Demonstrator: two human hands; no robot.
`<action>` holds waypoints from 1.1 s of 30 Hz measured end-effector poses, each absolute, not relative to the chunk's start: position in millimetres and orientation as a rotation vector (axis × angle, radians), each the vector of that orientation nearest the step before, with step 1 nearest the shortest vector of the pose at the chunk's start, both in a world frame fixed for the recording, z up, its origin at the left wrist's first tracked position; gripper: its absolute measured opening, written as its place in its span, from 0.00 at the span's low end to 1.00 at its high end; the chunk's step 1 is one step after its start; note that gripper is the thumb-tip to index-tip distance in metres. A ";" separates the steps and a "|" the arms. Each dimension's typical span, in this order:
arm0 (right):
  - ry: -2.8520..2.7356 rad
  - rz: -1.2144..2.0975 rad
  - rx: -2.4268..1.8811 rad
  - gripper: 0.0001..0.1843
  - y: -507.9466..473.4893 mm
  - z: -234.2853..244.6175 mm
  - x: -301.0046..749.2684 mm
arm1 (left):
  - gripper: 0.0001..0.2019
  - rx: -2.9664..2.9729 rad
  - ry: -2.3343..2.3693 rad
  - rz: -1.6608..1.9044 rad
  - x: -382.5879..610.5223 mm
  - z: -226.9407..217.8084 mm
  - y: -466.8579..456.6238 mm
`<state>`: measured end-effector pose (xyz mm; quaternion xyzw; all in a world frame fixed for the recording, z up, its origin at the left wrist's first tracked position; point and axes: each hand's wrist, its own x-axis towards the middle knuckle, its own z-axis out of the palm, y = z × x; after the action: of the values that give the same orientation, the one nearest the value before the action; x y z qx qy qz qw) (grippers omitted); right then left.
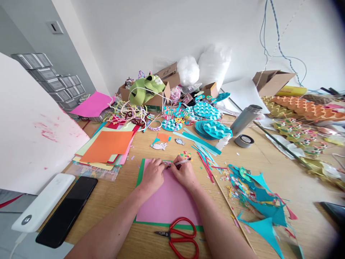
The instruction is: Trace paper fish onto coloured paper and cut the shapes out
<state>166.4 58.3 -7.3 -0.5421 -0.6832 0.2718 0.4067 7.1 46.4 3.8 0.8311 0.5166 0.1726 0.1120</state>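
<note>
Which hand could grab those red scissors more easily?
Probably the right hand: the red scissors lie handles toward its forearm, though it holds a white stick. The left hand holds a small piece.

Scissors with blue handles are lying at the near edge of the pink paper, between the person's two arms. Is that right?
Not quite. The scissors have red handles, not blue, as the head view shows. The rest holds: they lie at the near edge of the pink paper, between the person's two arms.
</note>
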 end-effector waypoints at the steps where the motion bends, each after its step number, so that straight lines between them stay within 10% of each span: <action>1: -1.722 0.688 -1.366 0.05 58.6 -7.5 166.7 | 0.20 2.439 1.518 0.503 7.1 3.6 46.4; 33: -1.576 0.695 -1.473 0.05 65.8 -9.2 174.4 | 0.17 2.565 1.544 0.359 10.3 8.5 40.7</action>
<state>174.4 65.8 -9.2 -0.5885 -0.6300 0.2779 0.4237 10.3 40.7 8.5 0.8490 0.5111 0.1188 0.0629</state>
